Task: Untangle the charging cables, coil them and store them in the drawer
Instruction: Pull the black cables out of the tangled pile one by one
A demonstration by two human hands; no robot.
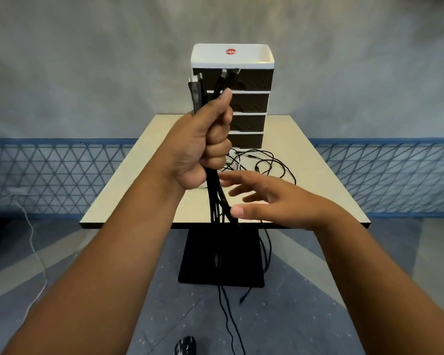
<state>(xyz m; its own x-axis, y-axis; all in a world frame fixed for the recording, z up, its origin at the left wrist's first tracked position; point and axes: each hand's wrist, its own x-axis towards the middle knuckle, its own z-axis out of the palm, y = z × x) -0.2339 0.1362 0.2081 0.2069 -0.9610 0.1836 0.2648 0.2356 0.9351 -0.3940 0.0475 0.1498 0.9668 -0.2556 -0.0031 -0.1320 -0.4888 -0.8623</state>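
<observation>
Black cables [217, 198] hang bunched and vertical, plugs up. Tangled cables [264, 162] lie at six o'clock of the closed drawers [249, 103].

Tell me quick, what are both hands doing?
Left hand: closed in a fist around a bundle of black cables.
Right hand: open, fingers spread, holding nothing, thumb beside the hanging cables.

Black charging cables [217, 198], matte and plain, with dark plugs. Cream surface [315, 180] edged in black, on a black pedestal base [220, 257]. White drawer unit [232, 98] with dark brown, finely textured drawer fronts and a round red logo sticker [230, 51]. Mottled grey wall [87, 60]; blue triangular lattice band [49, 175]. Grey-blue speckled floor [190, 303]; white cord [32, 242].
</observation>
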